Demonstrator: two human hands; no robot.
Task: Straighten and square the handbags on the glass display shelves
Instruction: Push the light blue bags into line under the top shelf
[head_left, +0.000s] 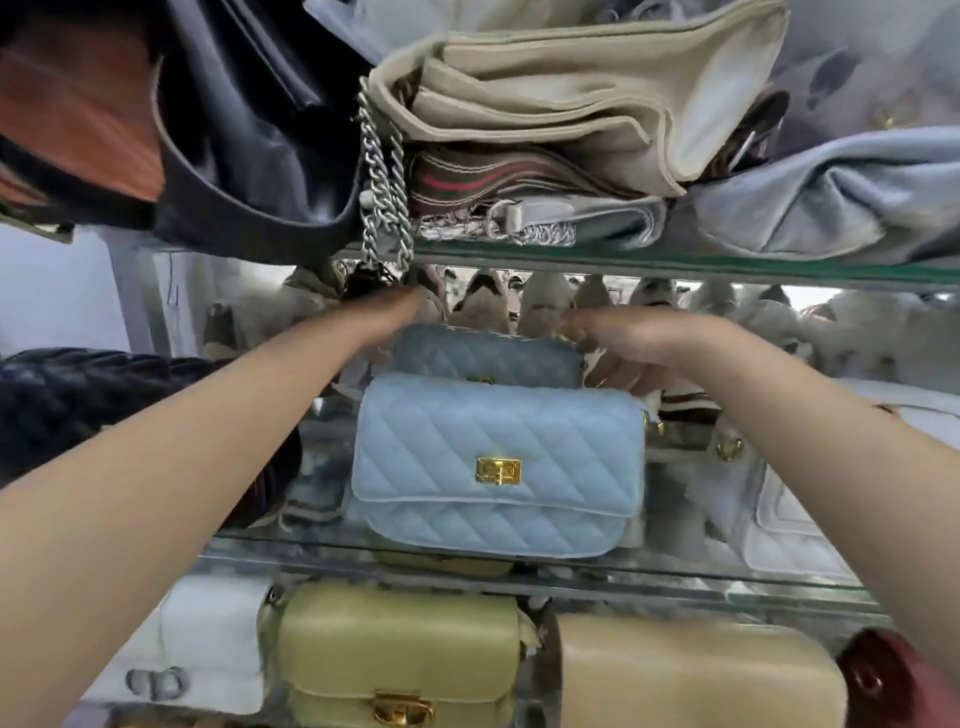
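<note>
Two blue bags: front bag and rear bag, centred on glass shelf.
Left hand: at rear bag's 10 o'clock; blurred, your grip cannot be told.
Right hand: curled round its 3 o'clock end.

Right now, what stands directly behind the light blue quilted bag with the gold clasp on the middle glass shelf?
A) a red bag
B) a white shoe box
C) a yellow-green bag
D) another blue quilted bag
D: a second blue quilted bag shows just behind the front light blue bag, its top rising above it.
</note>
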